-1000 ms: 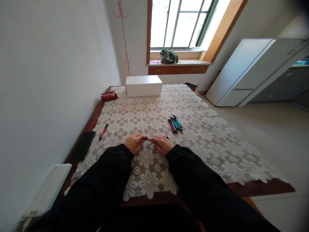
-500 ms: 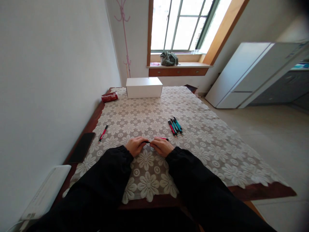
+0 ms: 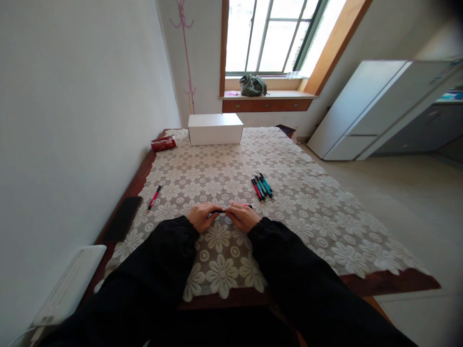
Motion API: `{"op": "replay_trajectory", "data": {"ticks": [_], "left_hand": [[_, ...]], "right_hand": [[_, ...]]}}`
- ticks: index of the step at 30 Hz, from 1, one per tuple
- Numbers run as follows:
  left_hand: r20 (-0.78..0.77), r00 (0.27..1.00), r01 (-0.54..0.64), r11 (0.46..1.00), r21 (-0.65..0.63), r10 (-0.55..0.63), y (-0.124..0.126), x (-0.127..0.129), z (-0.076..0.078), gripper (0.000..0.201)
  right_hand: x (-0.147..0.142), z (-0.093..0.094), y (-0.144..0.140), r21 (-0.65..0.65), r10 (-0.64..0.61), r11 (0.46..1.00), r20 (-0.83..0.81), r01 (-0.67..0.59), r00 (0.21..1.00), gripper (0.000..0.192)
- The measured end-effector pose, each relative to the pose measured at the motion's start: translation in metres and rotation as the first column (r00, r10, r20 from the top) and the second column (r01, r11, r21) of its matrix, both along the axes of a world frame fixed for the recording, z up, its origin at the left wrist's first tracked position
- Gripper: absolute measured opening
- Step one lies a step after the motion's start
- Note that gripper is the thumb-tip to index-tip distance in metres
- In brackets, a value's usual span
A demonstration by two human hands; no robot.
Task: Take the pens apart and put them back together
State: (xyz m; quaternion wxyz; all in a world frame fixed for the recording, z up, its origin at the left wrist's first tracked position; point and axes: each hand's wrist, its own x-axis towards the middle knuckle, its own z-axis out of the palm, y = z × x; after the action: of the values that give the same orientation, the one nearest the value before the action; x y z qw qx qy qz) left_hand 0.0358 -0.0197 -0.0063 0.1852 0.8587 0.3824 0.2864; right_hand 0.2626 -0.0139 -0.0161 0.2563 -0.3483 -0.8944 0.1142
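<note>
In front of me, close together over the cloth, are my left hand (image 3: 202, 217) and my right hand (image 3: 243, 217), both with fingers pinched. A short, thin black pen part (image 3: 218, 211) spans the gap between their fingertips, and both hands grip it. Most of it is hidden by the fingers. Just beyond my right hand a red and black pen (image 3: 248, 206) sticks out, partly covered; I cannot tell whether it joins the piece I hold. Farther right lie several pens (image 3: 262, 186) side by side, teal-and-black and red-and-black. Another red pen (image 3: 154, 197) lies alone on the left.
A flowered lace cloth (image 3: 222, 275) covers the table. A black phone-like slab (image 3: 123, 219) and a white device with a cable (image 3: 70, 284) line the left edge. Toward the back are a red packet (image 3: 163, 143) and a white box (image 3: 215, 131).
The hands stay almost in place, still pinching the black part; a little more of it shows beside my left fingers. The whole view has shifted slightly.
</note>
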Motion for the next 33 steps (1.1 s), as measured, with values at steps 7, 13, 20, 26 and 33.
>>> {"op": "replay_trajectory", "data": {"ticks": [7, 13, 20, 26, 33], "left_hand": [[0.015, 1.000, 0.002, 1.000, 0.020, -0.003, 0.0012, 0.0009, 0.0001, 0.022], [0.014, 0.999, 0.030, 0.999, 0.025, -0.031, 0.0010, 0.0016, 0.0015, 0.022], [0.044, 0.999, -0.003, 1.000, 0.007, 0.003, 0.0007, 0.0011, 0.0031, 0.023], [0.056, 0.998, -0.021, 1.000, -0.003, 0.021, 0.0014, 0.0007, 0.0010, 0.022], [0.055, 0.998, -0.008, 1.000, -0.005, 0.009, 0.0012, 0.0006, 0.0013, 0.023]], "right_hand": [[0.0009, 0.0028, -0.0013, 0.015, -0.009, 1.000, -0.039, 0.010, 0.999, 0.021], [0.0003, 0.0030, -0.0015, 0.014, -0.021, 1.000, -0.033, 0.021, 0.999, 0.020], [-0.0002, 0.0047, -0.0017, 0.023, -0.018, 1.000, -0.041, 0.019, 0.999, 0.021], [0.0003, 0.0032, -0.0016, 0.020, -0.023, 1.000, -0.023, 0.023, 0.999, 0.023], [0.0004, 0.0054, -0.0021, 0.015, -0.018, 1.000, -0.020, 0.018, 1.000, 0.023]]}}
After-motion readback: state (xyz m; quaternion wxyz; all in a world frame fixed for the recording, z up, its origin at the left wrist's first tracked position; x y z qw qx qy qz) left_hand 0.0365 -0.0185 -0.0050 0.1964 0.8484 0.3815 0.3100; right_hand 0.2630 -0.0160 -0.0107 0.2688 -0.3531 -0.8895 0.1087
